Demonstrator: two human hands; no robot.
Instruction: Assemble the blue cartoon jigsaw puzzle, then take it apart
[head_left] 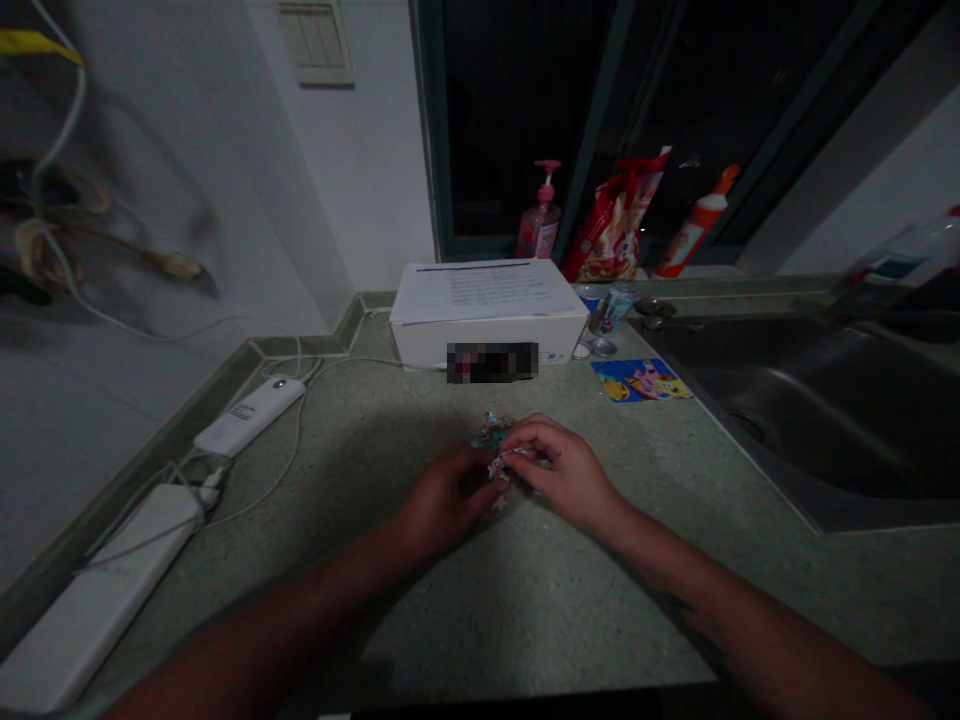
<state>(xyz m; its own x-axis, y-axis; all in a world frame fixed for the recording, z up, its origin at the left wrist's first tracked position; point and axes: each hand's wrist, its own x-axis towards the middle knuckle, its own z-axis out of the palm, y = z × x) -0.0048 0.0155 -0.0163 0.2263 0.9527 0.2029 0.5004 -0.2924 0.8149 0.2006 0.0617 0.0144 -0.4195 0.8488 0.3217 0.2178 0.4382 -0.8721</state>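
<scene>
A small heap of jigsaw pieces, teal, white and multicoloured, lies on the counter between my hands. My right hand is closed in a pinch on a pale jigsaw piece at the heap's near side. From the left, my left hand curls its thumb and fingers around pieces at the same spot. Its fingertips are partly hidden, and single pieces are too small and dark to tell apart. To the right and farther back, a colourful cartoon picture card rests flat, touched by neither hand.
Behind the hands stands a white box with printed paper on top. Power strips and cables run along the left wall. A metal sink is at the right. Cans, a pink pump bottle and a red bag stand at the back.
</scene>
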